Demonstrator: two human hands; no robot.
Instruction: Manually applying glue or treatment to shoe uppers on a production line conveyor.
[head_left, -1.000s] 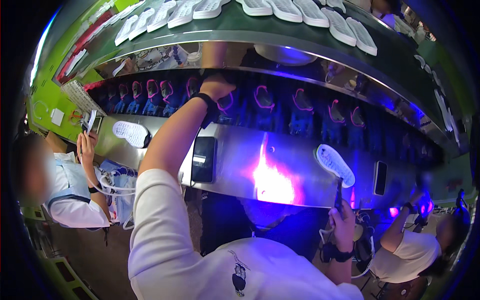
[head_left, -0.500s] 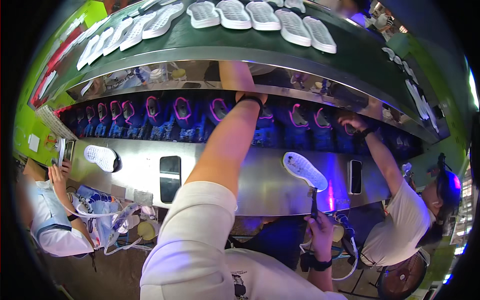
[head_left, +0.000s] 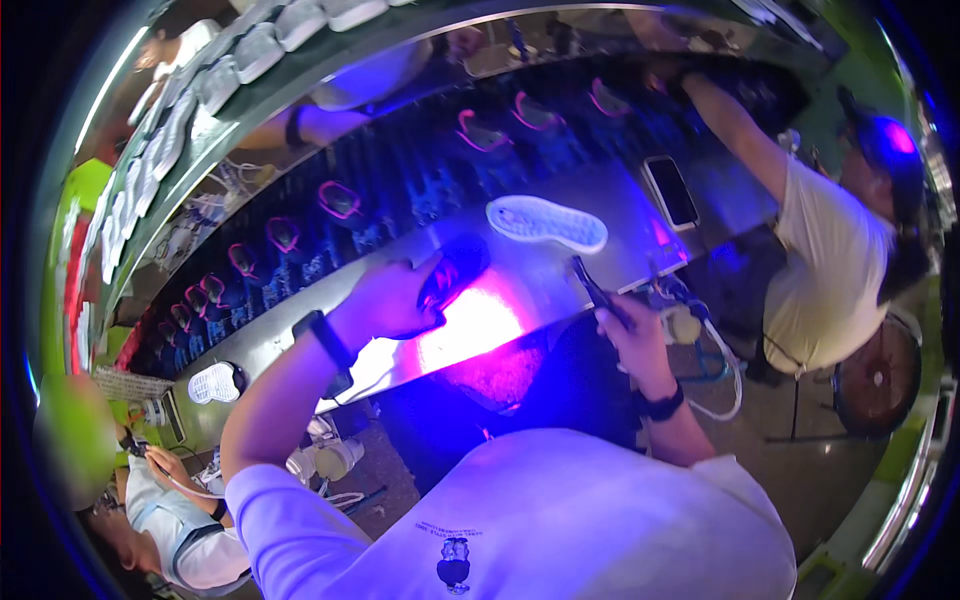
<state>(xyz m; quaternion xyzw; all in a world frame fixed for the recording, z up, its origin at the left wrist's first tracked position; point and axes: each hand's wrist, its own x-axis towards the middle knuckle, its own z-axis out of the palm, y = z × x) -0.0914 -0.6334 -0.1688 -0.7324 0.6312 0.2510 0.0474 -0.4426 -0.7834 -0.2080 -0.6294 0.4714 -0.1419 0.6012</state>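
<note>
In my left hand is a dark shoe upper, held just over the metal bench. Fingers wrap its near side, and a bright white and pink glow falls on the bench beside it. My right hand grips the handle of a slim dark brush at the bench's front edge. The brush tip points up toward a white shoe sole, which lies flat on the bench, apart from the brush. Dark uppers with pink edging stand in a row behind the bench.
A phone lies right of the sole. Another white sole is at the bench's left. White soles line the upper shelf. Co-workers sit at either side; the right one's arm reaches into the row.
My left hand has come back from the row of uppers and now holds one over the bench. The view has turned. The brush tip has come away from the sole.
</note>
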